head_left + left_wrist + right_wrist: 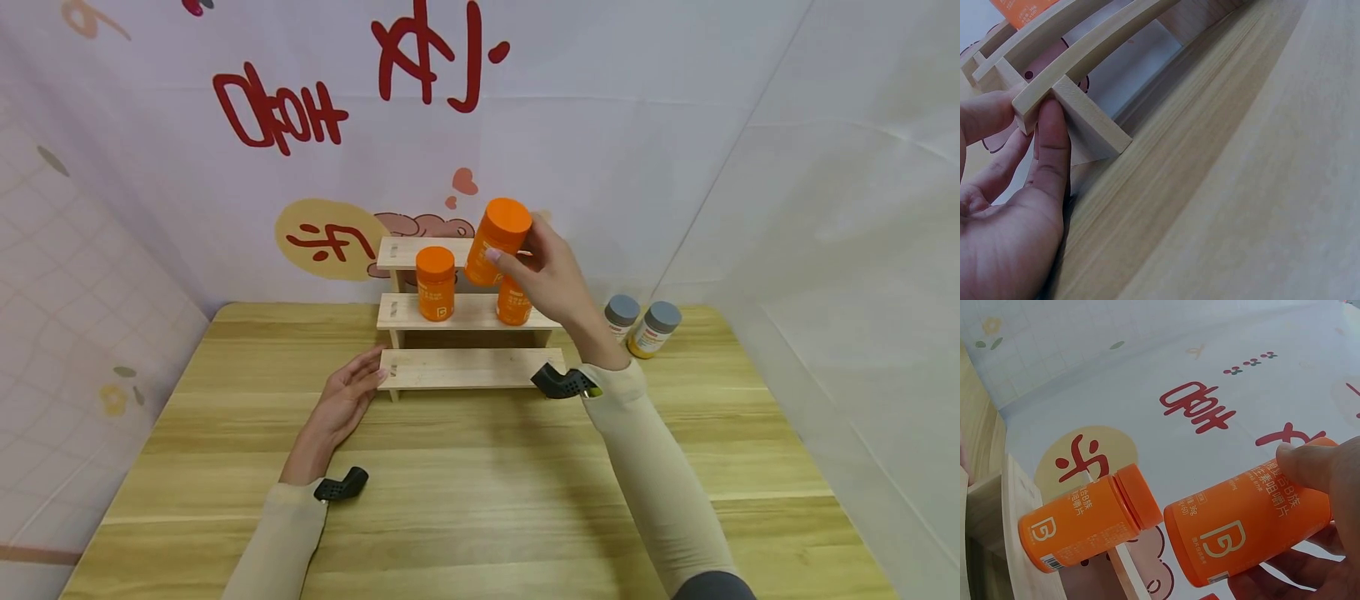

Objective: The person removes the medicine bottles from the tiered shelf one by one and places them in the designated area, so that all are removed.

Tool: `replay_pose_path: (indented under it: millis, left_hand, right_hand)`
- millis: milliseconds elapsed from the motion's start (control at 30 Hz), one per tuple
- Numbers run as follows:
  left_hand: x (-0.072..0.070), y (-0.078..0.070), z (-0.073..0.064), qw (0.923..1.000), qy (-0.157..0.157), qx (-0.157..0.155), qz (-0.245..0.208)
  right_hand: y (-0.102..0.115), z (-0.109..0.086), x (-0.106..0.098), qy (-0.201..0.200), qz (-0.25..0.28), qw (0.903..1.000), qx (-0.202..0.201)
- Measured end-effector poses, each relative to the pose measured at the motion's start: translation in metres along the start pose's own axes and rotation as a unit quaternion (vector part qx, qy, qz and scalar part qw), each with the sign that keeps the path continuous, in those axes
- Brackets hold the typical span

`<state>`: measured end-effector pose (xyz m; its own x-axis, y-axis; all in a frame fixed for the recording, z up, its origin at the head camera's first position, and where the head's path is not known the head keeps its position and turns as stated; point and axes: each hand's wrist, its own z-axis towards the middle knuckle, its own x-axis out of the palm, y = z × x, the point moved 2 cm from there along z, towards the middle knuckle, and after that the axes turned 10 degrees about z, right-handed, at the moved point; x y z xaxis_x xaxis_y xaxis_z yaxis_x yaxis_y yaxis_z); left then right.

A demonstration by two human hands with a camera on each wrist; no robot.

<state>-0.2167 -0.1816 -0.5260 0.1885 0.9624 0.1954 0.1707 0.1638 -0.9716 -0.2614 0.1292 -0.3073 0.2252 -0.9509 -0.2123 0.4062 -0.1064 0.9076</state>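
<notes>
In the head view my right hand (557, 275) holds an orange pill bottle (497, 242), tilted, in front of the top board of a three-step wooden rack (472, 368). Thumb and fingers wrap the bottle (1244, 515) in the right wrist view. Two more orange bottles stand on the middle board: one at left (436, 287), and another (513, 302) partly hidden behind my right hand. My left hand (347, 396) pinches the left end of the lowest board (1072, 59), thumb on one face and fingers beneath, as the left wrist view shows.
Two grey-capped bottles (621, 312) (655, 329) are on the wooden table (480, 492), right of the rack. A white printed backdrop (600, 125) rises behind the table, with light side walls at left and right.
</notes>
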Motion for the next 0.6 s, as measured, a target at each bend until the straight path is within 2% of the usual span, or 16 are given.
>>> replay_pose_path:
  millis: [233, 600]
  left_hand:
    - [0.000, 0.001, -0.001, 1.0000, 0.002, -0.002, -0.003]
    - [-0.001, 0.002, 0.001, 0.9999, 0.002, 0.005, -0.008]
  right_hand:
    - [-0.002, -0.014, -0.004, 0.001, 0.002, 0.9999, -0.011]
    - [-0.004, -0.038, -0.015, -0.017, 0.008, 0.9998, 0.003]
